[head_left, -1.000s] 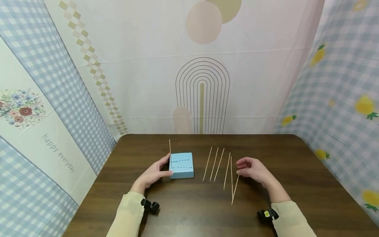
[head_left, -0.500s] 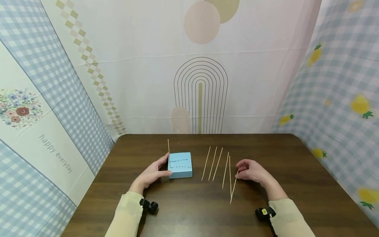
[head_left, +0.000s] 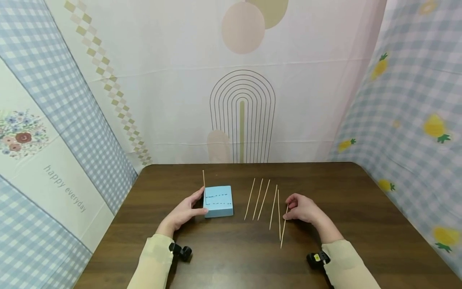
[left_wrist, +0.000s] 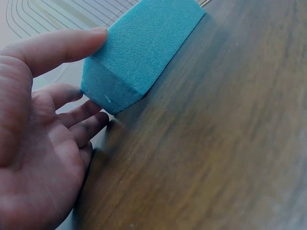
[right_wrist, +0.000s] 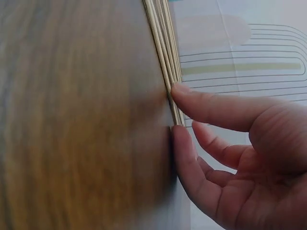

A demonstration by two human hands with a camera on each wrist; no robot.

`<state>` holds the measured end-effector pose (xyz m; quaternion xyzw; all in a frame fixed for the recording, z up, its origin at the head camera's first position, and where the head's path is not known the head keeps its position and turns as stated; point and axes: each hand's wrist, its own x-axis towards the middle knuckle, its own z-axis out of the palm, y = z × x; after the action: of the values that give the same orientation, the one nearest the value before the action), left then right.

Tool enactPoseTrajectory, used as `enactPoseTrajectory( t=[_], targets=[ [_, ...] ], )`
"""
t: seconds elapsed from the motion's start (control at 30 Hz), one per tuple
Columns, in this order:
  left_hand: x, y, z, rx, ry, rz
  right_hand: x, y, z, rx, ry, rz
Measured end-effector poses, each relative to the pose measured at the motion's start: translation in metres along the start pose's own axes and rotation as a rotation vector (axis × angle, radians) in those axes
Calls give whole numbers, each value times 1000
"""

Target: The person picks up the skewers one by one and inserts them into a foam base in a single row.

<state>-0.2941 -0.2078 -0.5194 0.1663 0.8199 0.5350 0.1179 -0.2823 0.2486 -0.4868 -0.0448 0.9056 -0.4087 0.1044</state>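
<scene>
A light blue foam block (head_left: 218, 200) with two rows of dark dots on top lies left of the table's middle. One thin wooden stick (head_left: 203, 178) stands upright at its left edge. My left hand (head_left: 185, 211) grips the block's left end, thumb at the near corner, the other fingers at the far side; in the left wrist view the thumb presses the foam block (left_wrist: 144, 43). To the right, my right hand (head_left: 304, 209) pinches the upper part of the rightmost stick (head_left: 283, 231) between thumb and index finger, low over the table.
Several more wooden sticks (head_left: 263, 200) lie spread side by side on the brown table (head_left: 231, 261), between the block and my right hand. A patterned cloth (head_left: 173, 100) hangs behind the table, with checked cloth at both sides.
My right fingers have closed on the rightmost stick and slid slightly toward me; that stick now lies at a steeper angle. The left hand still holds the block. The head view has shifted slightly.
</scene>
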Motion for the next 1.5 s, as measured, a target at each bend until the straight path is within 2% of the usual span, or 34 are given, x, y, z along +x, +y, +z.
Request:
enactPoseTrajectory(
  t=[0.43, 0.67, 0.9, 1.2, 1.5],
  targets=[
    [-1, -1, -1, 3, -8, 2, 1, 8, -9, 128, -14, 27],
    [2, -1, -2, -5, -5, 24, 1, 6, -12, 52, -15, 23],
    [0, -3, 1, 12, -4, 11, -2, 8, -15, -13, 0, 35],
    [-1, 0, 1, 9, 2, 12, -2, 9, -16, 8, -3, 44],
    [-2, -3, 0, 2, 6, 10, -1, 10, -13, 77, 8, 88]
  ],
)
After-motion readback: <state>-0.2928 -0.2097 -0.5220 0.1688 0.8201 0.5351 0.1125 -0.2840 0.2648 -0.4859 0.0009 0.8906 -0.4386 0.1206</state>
